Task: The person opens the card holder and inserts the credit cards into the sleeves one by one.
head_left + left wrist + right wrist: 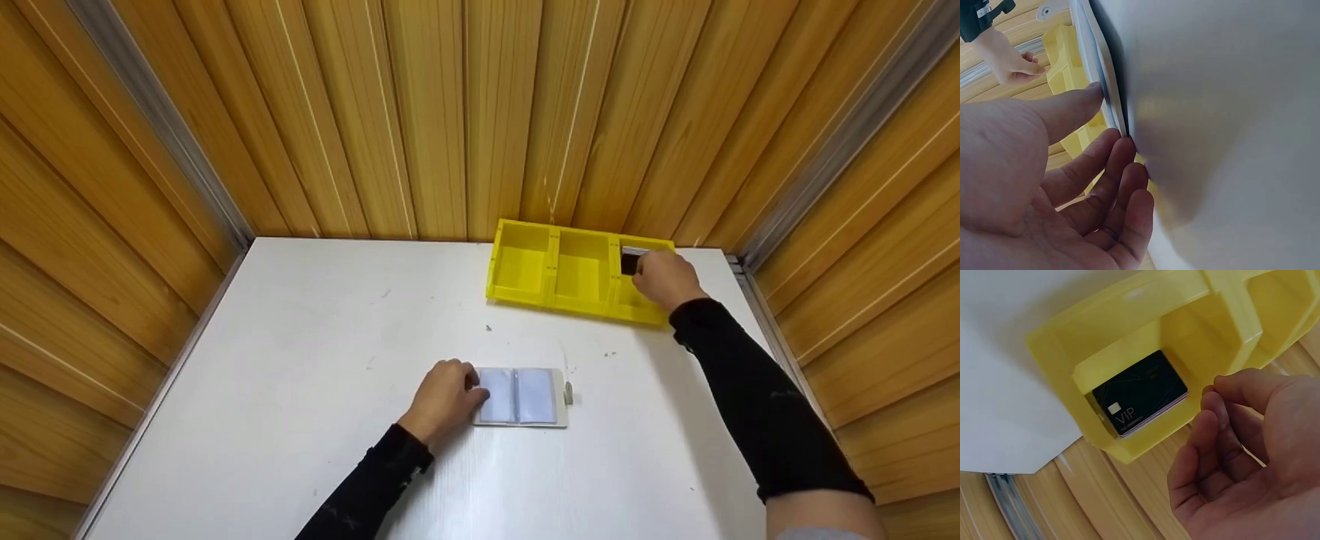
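A small card holder (535,397) lies spread on the white table, its clear plastic sleeves facing up and a snap tab (568,393) at its right side. My left hand (446,399) pinches its left edge, the thumb on top and fingertips against the rim from below. Over the right compartment of a yellow bin (581,306) hovers my right hand (666,277). Its fingers bend loosely, thumb tip near the index tip, with nothing visible between them. In the right wrist view a stack of cards (1143,391), the top one black and marked VIP, sits inside that compartment, apart from the fingers.
The bin's left compartment (521,266) and middle compartment (583,270) show only bare yellow plastic. Wood-panelled walls (420,120) stand behind and at both sides of the white table (315,337). Tiny dark specks dot the tabletop.
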`<act>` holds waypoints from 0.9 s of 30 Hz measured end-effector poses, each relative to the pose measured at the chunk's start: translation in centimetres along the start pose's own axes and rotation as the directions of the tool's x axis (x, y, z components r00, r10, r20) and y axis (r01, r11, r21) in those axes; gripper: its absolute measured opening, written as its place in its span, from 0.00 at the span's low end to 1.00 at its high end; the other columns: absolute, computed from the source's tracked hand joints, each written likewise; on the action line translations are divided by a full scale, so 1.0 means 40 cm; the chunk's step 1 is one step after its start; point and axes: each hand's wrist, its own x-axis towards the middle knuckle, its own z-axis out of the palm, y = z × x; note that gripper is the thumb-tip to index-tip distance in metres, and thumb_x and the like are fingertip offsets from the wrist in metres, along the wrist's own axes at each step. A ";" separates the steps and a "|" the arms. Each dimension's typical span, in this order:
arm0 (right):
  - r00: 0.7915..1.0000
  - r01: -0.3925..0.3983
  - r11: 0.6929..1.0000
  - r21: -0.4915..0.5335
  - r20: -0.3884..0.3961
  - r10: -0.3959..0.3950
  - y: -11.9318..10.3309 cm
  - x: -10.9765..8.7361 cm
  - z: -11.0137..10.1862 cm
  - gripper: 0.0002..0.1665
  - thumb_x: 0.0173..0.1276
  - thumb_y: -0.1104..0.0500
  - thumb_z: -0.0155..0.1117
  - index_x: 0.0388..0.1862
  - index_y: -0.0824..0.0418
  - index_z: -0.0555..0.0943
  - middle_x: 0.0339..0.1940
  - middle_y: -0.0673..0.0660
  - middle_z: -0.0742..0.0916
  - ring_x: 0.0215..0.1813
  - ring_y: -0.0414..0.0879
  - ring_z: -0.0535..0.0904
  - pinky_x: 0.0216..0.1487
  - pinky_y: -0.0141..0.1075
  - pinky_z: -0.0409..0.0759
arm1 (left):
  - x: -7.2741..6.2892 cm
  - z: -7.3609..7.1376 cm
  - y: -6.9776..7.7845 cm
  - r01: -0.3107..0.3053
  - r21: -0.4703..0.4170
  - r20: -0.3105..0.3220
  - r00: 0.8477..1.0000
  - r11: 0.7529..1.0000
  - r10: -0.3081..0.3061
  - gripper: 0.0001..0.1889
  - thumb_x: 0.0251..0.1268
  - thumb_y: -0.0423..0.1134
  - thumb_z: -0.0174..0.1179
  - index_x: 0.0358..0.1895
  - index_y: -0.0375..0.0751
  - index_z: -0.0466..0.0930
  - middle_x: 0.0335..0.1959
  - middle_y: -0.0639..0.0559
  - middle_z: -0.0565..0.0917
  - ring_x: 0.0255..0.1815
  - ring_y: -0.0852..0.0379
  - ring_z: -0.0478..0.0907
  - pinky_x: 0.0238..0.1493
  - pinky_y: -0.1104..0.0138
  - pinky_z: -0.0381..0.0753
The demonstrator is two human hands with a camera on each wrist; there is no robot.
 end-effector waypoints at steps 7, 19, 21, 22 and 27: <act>1.000 -0.024 0.999 0.030 -0.013 0.024 0.038 0.037 0.015 0.14 0.78 0.63 0.63 0.45 0.72 0.90 0.40 0.67 0.91 0.39 0.58 0.81 0.47 0.53 0.81 | 0.002 -0.003 -0.005 0.010 -0.013 0.005 1.000 1.000 -0.010 0.08 0.69 0.41 0.74 0.35 0.41 0.87 0.33 0.51 0.85 0.38 0.56 0.77 0.45 0.61 0.80; 0.990 -0.010 1.000 -0.029 -0.140 0.005 0.092 0.079 0.050 0.13 0.77 0.64 0.64 0.42 0.74 0.89 0.40 0.72 0.92 0.40 0.61 0.85 0.49 0.60 0.85 | 0.000 -0.007 -0.007 -0.015 0.022 -0.014 1.000 1.000 0.016 0.09 0.69 0.42 0.75 0.36 0.41 0.87 0.30 0.54 0.80 0.38 0.57 0.72 0.43 0.63 0.74; 0.986 -0.003 0.999 -0.040 -0.168 -0.004 0.096 0.084 0.054 0.13 0.78 0.64 0.65 0.42 0.75 0.89 0.40 0.73 0.92 0.41 0.63 0.87 0.49 0.61 0.85 | 0.001 -0.006 -0.007 -0.012 0.017 -0.014 1.000 1.000 0.013 0.09 0.69 0.42 0.75 0.37 0.41 0.88 0.30 0.54 0.80 0.37 0.57 0.72 0.43 0.64 0.74; 0.983 0.001 0.999 -0.053 -0.181 -0.010 0.098 0.085 0.056 0.13 0.78 0.64 0.65 0.41 0.75 0.89 0.40 0.73 0.92 0.41 0.64 0.87 0.49 0.61 0.85 | 0.001 -0.005 -0.007 -0.013 0.015 -0.013 1.000 1.000 0.013 0.09 0.69 0.42 0.75 0.37 0.41 0.88 0.30 0.54 0.80 0.37 0.57 0.72 0.43 0.64 0.75; 0.973 -0.015 0.983 -0.181 -0.227 -0.027 0.106 0.091 0.066 0.14 0.77 0.64 0.67 0.43 0.78 0.87 0.38 0.74 0.91 0.43 0.68 0.88 0.53 0.64 0.85 | 0.002 0.004 -0.008 -0.013 0.002 -0.008 1.000 1.000 0.013 0.08 0.68 0.41 0.75 0.36 0.41 0.88 0.31 0.54 0.81 0.37 0.57 0.72 0.43 0.64 0.75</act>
